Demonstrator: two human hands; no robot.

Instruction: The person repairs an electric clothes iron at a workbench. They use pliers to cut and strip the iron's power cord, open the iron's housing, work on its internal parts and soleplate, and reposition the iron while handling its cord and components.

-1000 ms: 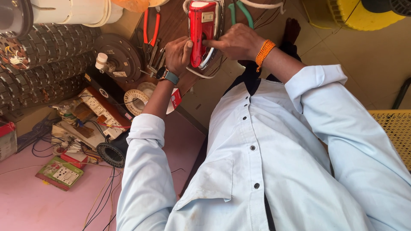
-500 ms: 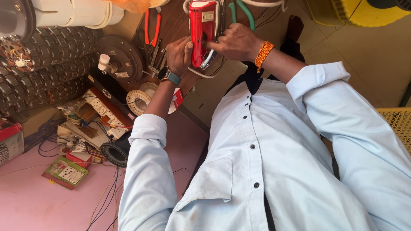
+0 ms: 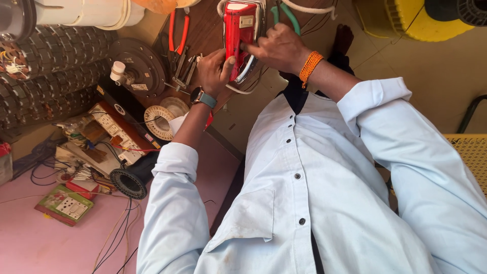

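A red electric iron (image 3: 237, 31) with a white cord stands upright over a dark wooden board. My left hand (image 3: 215, 71), with a wristwatch on its wrist, grips the iron's lower left side. My right hand (image 3: 278, 48), with an orange thread band on the wrist, presses its fingers on the iron's right side. Both white shirt sleeves reach up from my chest to it.
Red-handled pliers (image 3: 177, 31) and green-handled pliers (image 3: 284, 12) lie beside the iron. A round motor plate (image 3: 138, 62), a white coil ring (image 3: 159, 122), a black ring (image 3: 127, 183), switch boards (image 3: 66, 205) and loose wires crowd the pink table (image 3: 30, 246) at left. A yellow woven seat (image 3: 472, 152) is at right.
Both hands stay on the iron in much the same place. The view has drifted slightly, and the right fingers have shifted a little on the iron's side.
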